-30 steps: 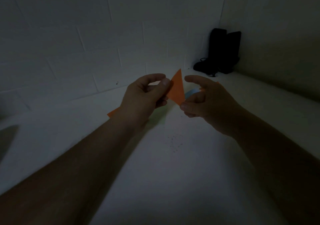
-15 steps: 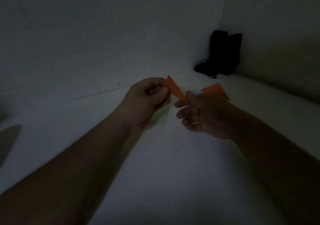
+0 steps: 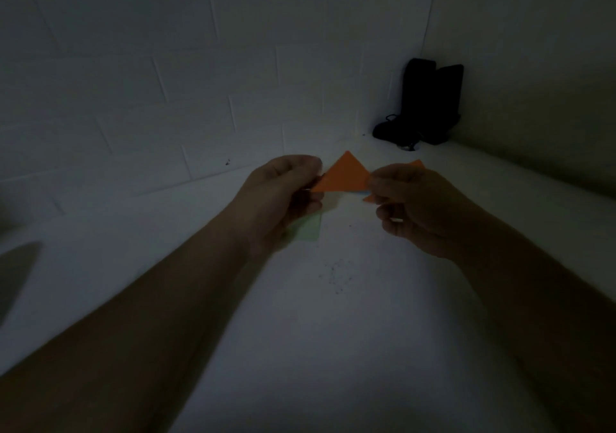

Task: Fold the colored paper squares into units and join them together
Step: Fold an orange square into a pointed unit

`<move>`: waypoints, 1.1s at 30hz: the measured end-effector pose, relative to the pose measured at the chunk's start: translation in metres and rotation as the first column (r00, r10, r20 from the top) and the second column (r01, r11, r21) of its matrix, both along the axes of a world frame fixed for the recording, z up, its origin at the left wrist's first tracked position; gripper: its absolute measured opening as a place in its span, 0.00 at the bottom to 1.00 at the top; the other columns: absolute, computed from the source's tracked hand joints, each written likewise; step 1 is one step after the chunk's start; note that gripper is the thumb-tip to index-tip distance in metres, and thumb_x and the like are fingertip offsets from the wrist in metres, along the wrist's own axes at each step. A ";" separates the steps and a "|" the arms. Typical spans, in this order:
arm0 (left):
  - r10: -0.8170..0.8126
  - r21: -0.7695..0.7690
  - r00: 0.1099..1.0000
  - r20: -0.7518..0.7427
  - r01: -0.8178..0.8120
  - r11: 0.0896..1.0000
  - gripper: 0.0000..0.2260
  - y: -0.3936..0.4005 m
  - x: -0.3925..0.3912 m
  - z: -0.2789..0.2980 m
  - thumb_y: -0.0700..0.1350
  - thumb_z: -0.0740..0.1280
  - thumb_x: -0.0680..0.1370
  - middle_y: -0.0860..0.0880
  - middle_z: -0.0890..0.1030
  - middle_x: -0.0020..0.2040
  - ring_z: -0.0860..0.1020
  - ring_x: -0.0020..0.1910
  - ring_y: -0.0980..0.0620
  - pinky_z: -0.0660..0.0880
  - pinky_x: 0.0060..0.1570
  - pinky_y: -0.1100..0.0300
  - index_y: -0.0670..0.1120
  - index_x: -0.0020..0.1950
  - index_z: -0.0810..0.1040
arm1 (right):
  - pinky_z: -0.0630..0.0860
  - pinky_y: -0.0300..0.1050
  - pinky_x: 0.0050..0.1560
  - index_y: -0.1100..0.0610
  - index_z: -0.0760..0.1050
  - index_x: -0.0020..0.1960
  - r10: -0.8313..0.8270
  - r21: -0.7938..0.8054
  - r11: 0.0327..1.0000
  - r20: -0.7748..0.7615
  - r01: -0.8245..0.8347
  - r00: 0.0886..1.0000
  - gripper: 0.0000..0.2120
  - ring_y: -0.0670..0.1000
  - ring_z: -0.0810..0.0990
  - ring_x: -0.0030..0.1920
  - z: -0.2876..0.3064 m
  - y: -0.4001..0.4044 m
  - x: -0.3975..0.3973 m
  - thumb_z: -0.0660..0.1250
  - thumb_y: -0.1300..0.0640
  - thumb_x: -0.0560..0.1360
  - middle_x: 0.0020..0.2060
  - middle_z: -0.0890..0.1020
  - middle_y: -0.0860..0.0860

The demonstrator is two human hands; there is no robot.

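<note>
**Orange paper held up in two hands**

Orange paper triangle (image 3: 343, 175) up in the air over the white table (image 3: 333, 332), point up. Pinched at its left end by the left hand (image 3: 280, 195), at its right end by the right hand (image 3: 413, 205). Green paper (image 3: 308, 231) flat on the table below. Black bag (image 3: 423, 105) far back in the corner.

Your left hand (image 3: 283, 195) and right hand (image 3: 410, 205) hold an orange paper triangle (image 3: 345, 175) between them above the white table (image 3: 333, 332), each pinching one lower corner, its point up. Another orange paper piece (image 3: 416, 164) peeks out past your right hand, and a sliver of blue paper (image 3: 361, 193) shows under the triangle. A pale green paper (image 3: 308, 231) lies below your left hand. Dark objects (image 3: 430, 102) stand in the far corner against the brick wall (image 3: 166, 82).
</note>
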State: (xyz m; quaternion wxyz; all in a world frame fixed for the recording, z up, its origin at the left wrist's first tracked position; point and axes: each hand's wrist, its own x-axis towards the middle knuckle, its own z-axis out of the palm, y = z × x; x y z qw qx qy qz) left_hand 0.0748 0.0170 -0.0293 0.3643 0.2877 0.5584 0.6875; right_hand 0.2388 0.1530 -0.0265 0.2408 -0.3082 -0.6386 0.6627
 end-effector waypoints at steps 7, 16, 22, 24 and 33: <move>0.136 0.035 0.900 -0.415 -0.134 0.990 0.07 -0.002 -0.006 -0.009 0.35 0.74 0.77 0.48 0.86 0.39 0.82 0.38 0.52 0.83 0.46 0.58 0.44 0.53 0.83 | 0.77 0.43 0.38 0.53 0.83 0.42 -0.020 0.058 0.998 0.028 0.018 0.999 0.06 0.48 0.78 0.32 0.001 0.003 0.001 0.72 0.61 0.76 0.43 0.83 0.58; 0.086 -0.013 0.822 -0.563 -0.114 0.993 0.10 -0.002 -0.005 -0.018 0.35 0.74 0.76 0.47 0.87 0.44 0.82 0.37 0.55 0.79 0.43 0.65 0.50 0.51 0.84 | 0.78 0.40 0.35 0.53 0.82 0.43 -0.087 0.343 0.939 0.124 0.039 0.988 0.06 0.45 0.80 0.31 -0.001 0.004 0.005 0.74 0.63 0.74 0.28 0.82 0.47; 0.038 -0.032 0.887 -0.460 -0.060 0.998 0.18 -0.001 -0.006 -0.015 0.29 0.72 0.76 0.46 0.85 0.50 0.85 0.44 0.49 0.83 0.51 0.56 0.49 0.59 0.82 | 0.77 0.40 0.34 0.53 0.83 0.46 -0.072 0.441 0.897 0.138 0.004 0.988 0.04 0.43 0.78 0.29 -0.007 0.008 0.007 0.74 0.61 0.75 0.29 0.83 0.45; 0.074 -0.010 0.884 -0.462 -0.089 0.996 0.19 -0.001 -0.008 -0.015 0.29 0.74 0.75 0.45 0.82 0.49 0.84 0.43 0.47 0.84 0.50 0.55 0.49 0.59 0.82 | 0.77 0.39 0.34 0.53 0.82 0.47 -0.056 0.466 0.885 0.142 -0.017 0.988 0.04 0.44 0.78 0.30 -0.007 0.008 0.008 0.74 0.61 0.75 0.32 0.83 0.46; 0.110 0.006 0.865 -0.490 -0.122 0.992 0.19 -0.005 -0.017 -0.013 0.31 0.74 0.75 0.44 0.77 0.48 0.84 0.39 0.50 0.84 0.52 0.55 0.50 0.62 0.82 | 0.80 0.37 0.35 0.51 0.81 0.47 -0.053 0.389 0.921 0.190 -0.026 0.980 0.04 0.48 0.80 0.36 -0.005 0.010 0.008 0.69 0.59 0.79 0.40 0.83 0.53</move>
